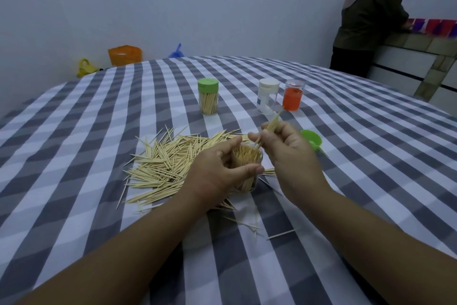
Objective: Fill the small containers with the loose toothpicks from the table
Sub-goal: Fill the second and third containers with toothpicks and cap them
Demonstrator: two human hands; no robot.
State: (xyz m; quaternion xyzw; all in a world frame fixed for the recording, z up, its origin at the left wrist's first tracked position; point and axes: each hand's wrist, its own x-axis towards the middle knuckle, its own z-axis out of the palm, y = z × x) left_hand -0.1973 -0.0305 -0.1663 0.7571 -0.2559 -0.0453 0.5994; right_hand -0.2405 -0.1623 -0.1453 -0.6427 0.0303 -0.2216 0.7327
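— Both my forearms come in low over the checked tablecloth (346, 156), meeting at the open container (247, 168). My left hand (217, 168) curls round its wall, thumb on the near side. My right hand (286, 149) pinches a small bundle of toothpicks (272, 125) just above its mouth.

— Which way is that bundle pointing?

— Long axis tilted, lower tips down toward the mouth, upper ends leaning up and away to the right. The container stands upright and looks nearly packed already.

— So what could spoil it?

— That fullness, I'd say. The new tips may jam on those inside and splay, or spill out. At this tilt, a few could slide past the rim. Push hard and the container might tip.

— And the rest?

— Loose pile (168, 163) just left of the container, strays on the near side. A green lid (312, 141) lies right of it; beyond stand a green-capped container (208, 97), a white-capped one (268, 97) and an orange one (293, 97).
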